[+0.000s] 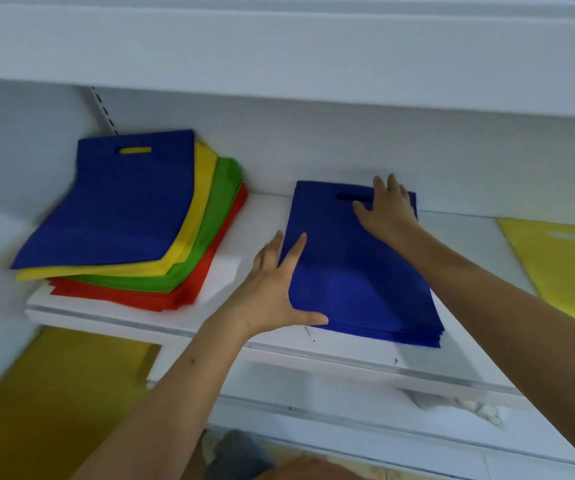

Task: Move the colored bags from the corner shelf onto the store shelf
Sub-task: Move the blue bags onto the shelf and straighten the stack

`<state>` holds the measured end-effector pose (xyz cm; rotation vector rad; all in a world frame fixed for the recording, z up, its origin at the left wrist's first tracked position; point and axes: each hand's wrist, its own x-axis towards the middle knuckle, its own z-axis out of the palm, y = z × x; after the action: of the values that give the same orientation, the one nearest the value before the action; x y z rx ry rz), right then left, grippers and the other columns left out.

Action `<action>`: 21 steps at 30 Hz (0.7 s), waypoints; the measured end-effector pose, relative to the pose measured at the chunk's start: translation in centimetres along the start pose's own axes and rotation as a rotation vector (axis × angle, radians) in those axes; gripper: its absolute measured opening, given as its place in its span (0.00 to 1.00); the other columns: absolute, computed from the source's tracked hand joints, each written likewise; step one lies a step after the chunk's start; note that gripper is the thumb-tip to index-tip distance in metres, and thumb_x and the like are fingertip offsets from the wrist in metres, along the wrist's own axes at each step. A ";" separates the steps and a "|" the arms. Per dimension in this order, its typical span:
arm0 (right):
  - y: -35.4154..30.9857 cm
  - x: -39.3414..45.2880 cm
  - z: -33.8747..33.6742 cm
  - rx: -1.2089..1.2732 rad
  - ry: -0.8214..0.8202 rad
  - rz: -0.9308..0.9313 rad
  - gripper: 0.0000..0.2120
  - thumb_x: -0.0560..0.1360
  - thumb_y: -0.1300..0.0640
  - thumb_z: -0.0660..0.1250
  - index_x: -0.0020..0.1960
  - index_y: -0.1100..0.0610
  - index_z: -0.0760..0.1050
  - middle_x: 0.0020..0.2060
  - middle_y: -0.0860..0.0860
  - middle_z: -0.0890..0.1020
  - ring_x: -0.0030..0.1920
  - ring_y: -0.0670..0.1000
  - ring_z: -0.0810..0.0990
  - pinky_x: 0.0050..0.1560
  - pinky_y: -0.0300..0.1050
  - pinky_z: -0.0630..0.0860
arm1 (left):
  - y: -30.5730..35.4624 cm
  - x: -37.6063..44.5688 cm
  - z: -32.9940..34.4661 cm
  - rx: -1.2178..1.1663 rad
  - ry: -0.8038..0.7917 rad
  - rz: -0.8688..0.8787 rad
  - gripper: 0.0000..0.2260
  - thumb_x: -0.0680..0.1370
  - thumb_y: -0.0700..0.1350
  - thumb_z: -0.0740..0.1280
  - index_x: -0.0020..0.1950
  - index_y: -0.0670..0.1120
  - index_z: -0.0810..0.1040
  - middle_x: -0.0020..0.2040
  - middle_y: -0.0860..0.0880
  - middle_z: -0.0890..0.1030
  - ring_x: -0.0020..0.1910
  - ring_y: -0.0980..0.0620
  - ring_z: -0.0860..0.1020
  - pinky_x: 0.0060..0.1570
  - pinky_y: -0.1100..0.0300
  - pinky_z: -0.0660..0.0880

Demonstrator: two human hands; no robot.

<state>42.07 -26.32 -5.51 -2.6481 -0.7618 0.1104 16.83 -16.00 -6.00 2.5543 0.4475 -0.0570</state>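
A flat pile of blue bags point(359, 271) lies on the white store shelf point(244, 244). My left hand point(275, 289) is spread flat against the pile's left edge, thumb along its front corner. Resting on the pile's far end beside the handle slot is my right hand point(388, 211), fingers apart. At the left, in the corner, sits a fanned stack of colored bags point(130, 216): blue on top, then yellow, green and red at the bottom.
A yellow bag point(563, 268) lies on the shelf at the right edge. Another white shelf point(279, 53) hangs close overhead. A lower shelf point(348, 410) runs below, with something yellow under the corner at bottom left.
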 end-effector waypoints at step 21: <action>-29.2 4.6 11.6 -0.196 0.038 -0.786 0.37 0.80 0.41 0.57 0.79 0.62 0.48 0.78 0.56 0.52 0.78 0.54 0.49 0.77 0.48 0.46 | -23.9 -7.5 -9.7 -0.026 0.871 -0.780 0.39 0.78 0.63 0.64 0.79 0.40 0.59 0.80 0.43 0.60 0.79 0.46 0.55 0.77 0.47 0.54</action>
<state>29.41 2.87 -4.99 -2.3026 -1.7968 -0.2353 1.43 5.81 -8.86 2.0980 1.7106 0.7841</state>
